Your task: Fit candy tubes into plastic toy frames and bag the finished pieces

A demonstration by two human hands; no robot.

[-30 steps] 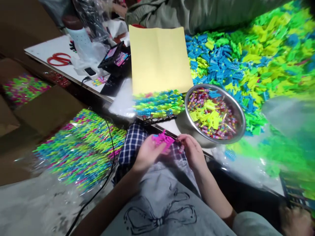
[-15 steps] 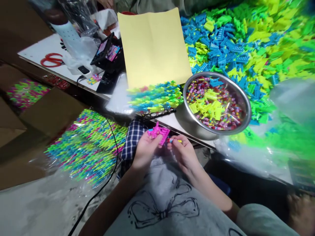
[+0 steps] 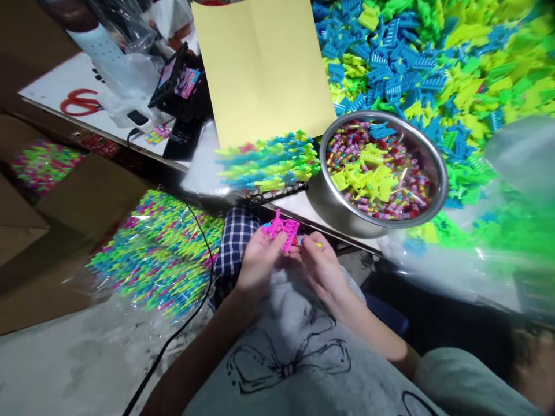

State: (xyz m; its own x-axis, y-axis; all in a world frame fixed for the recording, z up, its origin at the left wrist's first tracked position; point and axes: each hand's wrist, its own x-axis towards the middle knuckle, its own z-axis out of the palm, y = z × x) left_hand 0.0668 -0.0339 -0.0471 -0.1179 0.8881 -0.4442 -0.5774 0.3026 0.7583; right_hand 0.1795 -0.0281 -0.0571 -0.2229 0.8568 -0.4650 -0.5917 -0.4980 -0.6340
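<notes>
Landmark: round stainless-steel bowl (image 3: 436, 199), on the counter (image 3: 299, 209) edge, filled with small multicoloured wrapped sweets and a few yellow plastic comb pieces (image 3: 368, 179).

Left hand (image 3: 255, 263): just below and left of the bowl, over the lap; fingers curled about a bright pink toothed plastic comb piece (image 3: 281, 230), thumb laid on its face, the piece tilted.

Right hand (image 3: 318, 266): directly below the bowl's left rim, beside the left hand; fingertips pressed together on a small multicoloured wrapped sweet (image 3: 314, 244), which sits at the pink piece's right edge. Whether sweet and piece touch cannot be told.

Left of the bowl: black wire rack (image 3: 277, 195) bearing rows of blue, green and yellow plastic pieces (image 3: 269, 167).

Above and left of the bowl: pale yellow folded paper sheet (image 3: 260, 63), lying flat on the counter.

Above and right of the bowl: loose heap of blue, green and yellow plastic comb pieces (image 3: 433, 69), covering the counter.

Right of the bowl: clear plastic bag (image 3: 520, 156), blurred.

Far left of the bowl: red-handled scissors (image 3: 78, 103) on a white surface; white perforated bottle (image 3: 104, 49); black device with pink label (image 3: 180, 84).

Below left of the bowl: clear plastic sack of multicoloured pieces (image 3: 160, 254); black cable (image 3: 182, 323) across it; brown cardboard box (image 3: 87, 196).

Below the bowl: grey garment with black bow drawing (image 3: 288, 361); blue-and-white checked cloth (image 3: 234, 242).
</notes>
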